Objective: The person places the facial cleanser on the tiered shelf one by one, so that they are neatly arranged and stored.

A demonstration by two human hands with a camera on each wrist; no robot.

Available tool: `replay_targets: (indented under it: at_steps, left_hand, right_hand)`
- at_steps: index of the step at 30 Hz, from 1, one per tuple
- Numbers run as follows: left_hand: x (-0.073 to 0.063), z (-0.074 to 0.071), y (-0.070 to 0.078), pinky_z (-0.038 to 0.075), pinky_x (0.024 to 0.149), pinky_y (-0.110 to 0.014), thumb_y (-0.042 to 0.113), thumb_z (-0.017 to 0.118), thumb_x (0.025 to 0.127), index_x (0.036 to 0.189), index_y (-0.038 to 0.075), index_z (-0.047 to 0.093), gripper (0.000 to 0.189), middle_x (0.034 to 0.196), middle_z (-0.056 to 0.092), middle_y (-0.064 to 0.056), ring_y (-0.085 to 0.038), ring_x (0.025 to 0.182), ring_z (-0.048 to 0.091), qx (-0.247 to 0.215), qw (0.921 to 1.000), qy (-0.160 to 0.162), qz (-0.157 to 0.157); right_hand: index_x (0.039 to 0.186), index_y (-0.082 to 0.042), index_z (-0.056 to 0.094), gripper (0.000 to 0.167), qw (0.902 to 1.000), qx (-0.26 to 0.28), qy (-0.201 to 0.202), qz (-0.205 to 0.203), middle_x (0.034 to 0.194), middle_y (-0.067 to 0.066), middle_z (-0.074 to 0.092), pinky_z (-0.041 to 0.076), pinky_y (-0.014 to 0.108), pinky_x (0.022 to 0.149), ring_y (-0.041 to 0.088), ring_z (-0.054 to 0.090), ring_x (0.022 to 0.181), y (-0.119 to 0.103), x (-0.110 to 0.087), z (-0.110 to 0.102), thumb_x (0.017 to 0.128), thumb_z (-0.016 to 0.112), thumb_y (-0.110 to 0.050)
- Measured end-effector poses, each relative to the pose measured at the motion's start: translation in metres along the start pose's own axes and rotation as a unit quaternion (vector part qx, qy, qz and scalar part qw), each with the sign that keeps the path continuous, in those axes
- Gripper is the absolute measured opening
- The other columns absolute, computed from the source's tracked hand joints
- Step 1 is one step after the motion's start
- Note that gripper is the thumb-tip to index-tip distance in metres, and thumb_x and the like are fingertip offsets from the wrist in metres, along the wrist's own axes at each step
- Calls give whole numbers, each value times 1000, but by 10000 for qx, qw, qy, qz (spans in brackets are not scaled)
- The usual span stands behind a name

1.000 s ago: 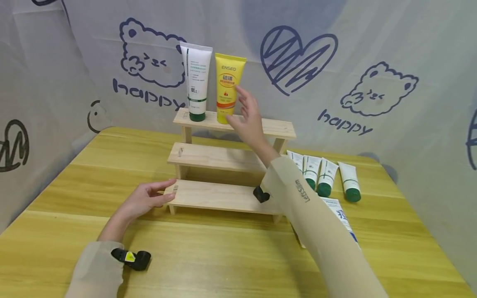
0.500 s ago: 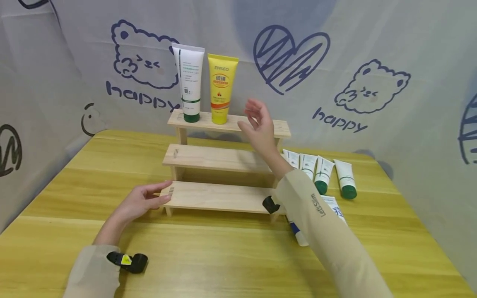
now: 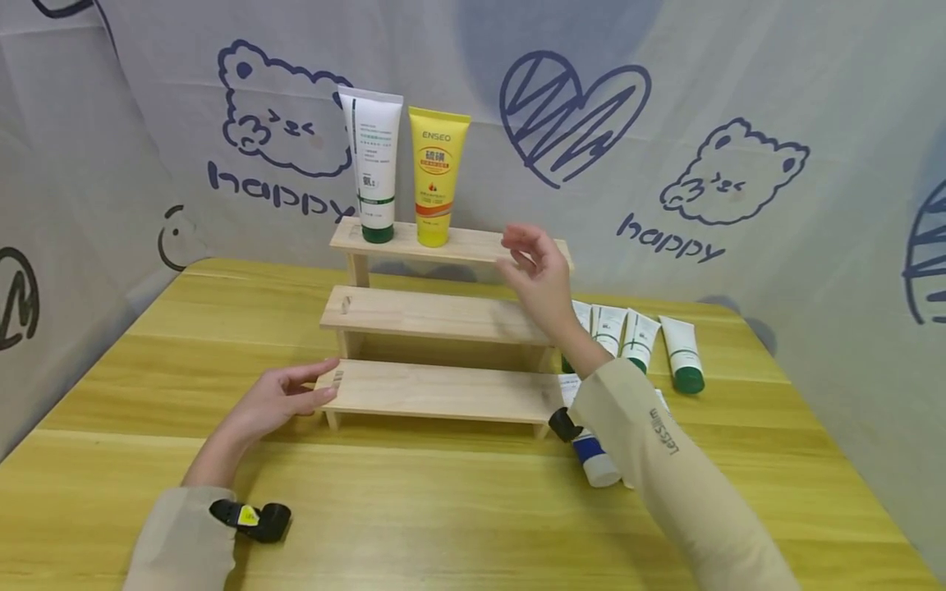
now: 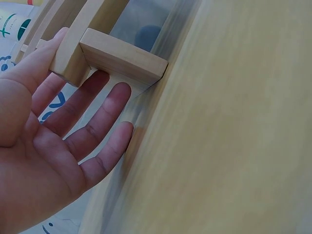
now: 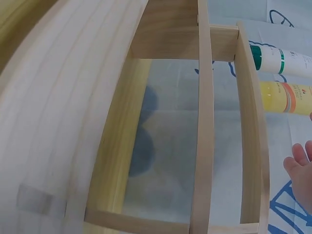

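A three-step wooden display rack (image 3: 443,390) stands on the table. On its top step a white tube with a green cap (image 3: 375,164) and a yellow tube (image 3: 438,176) stand upright, side by side. My left hand (image 3: 284,398) holds the left end of the bottom step; the left wrist view has its thumb on the board and fingertips by the leg. Right of the yellow tube, my right hand (image 3: 547,279) hovers before the top step's right part, fingers loosely bent and holding nothing. Only part of that hand (image 5: 303,175) shows in the right wrist view.
Several white tubes with green caps, one of them a separate tube (image 3: 683,353), lie right of the rack. Nearer, a tube with a blue band (image 3: 591,451) lies partly under the right sleeve (image 3: 665,460). A printed cloth (image 3: 576,246) hangs behind the table (image 3: 384,509).
My right hand has come away from the yellow tube, moving right and down, and leaves it standing on the top step. My left hand stays at the rack's bottom step. The view shifts slightly.
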State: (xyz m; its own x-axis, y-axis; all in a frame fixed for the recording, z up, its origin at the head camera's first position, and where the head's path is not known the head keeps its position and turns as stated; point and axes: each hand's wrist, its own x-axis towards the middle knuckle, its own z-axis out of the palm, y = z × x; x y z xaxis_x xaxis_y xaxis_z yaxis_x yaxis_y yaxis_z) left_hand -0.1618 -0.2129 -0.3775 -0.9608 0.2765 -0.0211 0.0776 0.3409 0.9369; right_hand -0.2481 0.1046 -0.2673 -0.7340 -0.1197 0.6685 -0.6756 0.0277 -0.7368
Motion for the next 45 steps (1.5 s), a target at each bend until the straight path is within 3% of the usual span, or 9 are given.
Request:
replay_targets:
  at_steps: [5, 14, 19, 24, 26, 32, 38, 41, 45]
  left_hand:
    - [0, 0, -1, 49, 73, -31, 23, 59, 87, 133, 1, 40, 54, 133, 36, -25, -25, 96, 52, 24, 10000, -9, 10]
    - [0, 0, -1, 49, 73, -30, 23, 59, 87, 133, 1, 40, 54, 134, 35, -25, -27, 97, 52, -12, 10000, -11, 28]
    - [0, 0, -1, 49, 73, -30, 24, 59, 87, 133, 1, 40, 54, 132, 36, -26, -26, 96, 53, -6, 10000, -3, -3]
    - [0, 1, -1, 49, 73, -30, 23, 59, 88, 133, 0, 40, 54, 130, 38, -27, -24, 95, 53, -11, 10000, -27, 21]
    - [0, 1, 0, 49, 73, -30, 23, 59, 88, 133, 0, 40, 54, 130, 39, -27, -22, 94, 54, -25, 10000, -24, 25]
    - [0, 0, 0, 49, 73, -30, 22, 58, 88, 133, -2, 38, 54, 129, 38, -28, -21, 94, 55, -20, 9999, -43, 95]
    - [1, 1, -3, 49, 74, -30, 20, 58, 88, 133, -1, 38, 54, 130, 38, -27, -24, 97, 54, -98, 9999, -74, 94]
    - [2, 1, -4, 49, 73, -30, 21, 58, 88, 133, -1, 38, 54, 129, 38, -28, -25, 97, 54, -86, 9999, -67, 80]
    - [2, 1, -4, 49, 74, -31, 21, 58, 88, 133, -1, 39, 54, 130, 37, -27, -27, 98, 53, -78, 9999, -60, 65]
  right_hand:
    - [109, 18, 44, 33, 9998, 23, -164, -67, 105, 35, 47, 37, 44, 92, 44, 45, 102, -3, -7, -9, 78, 56, 17]
    - [110, 16, 45, 33, 9995, -139, -212, 176, 106, 32, 49, 37, 34, 93, 38, 47, 104, -7, -28, -29, 79, 56, 16]
    - [111, 17, 45, 34, 9994, -172, -202, 236, 105, 18, 55, 37, 36, 93, 28, 51, 104, -8, -41, -42, 79, 55, 17]
    - [112, 15, 46, 34, 9991, -188, -84, 364, 102, 0, 58, 38, 35, 92, 28, 51, 103, -9, -50, -53, 79, 55, 17]
    - [111, 14, 46, 33, 9987, -245, -29, 438, 100, -2, 58, 39, 34, 91, 27, 52, 102, -8, -54, -57, 80, 55, 16]
    - [108, 14, 48, 29, 9975, -373, 67, 591, 97, 0, 59, 41, 28, 88, 24, 54, 98, -4, -67, -73, 81, 56, 14]
    - [105, 19, 46, 28, 9985, -158, 197, 477, 97, 3, 60, 43, 29, 86, 21, 55, 95, -2, -78, -88, 78, 55, 18]
    - [105, 18, 47, 28, 9989, -52, 185, 422, 97, 12, 59, 44, 28, 84, 20, 55, 94, 0, -84, -95, 79, 56, 14]
    - [107, 9, 52, 28, 9994, 204, 12, 274, 100, 20, 57, 44, 26, 85, 22, 55, 96, 30, -98, -118, 81, 61, 4]
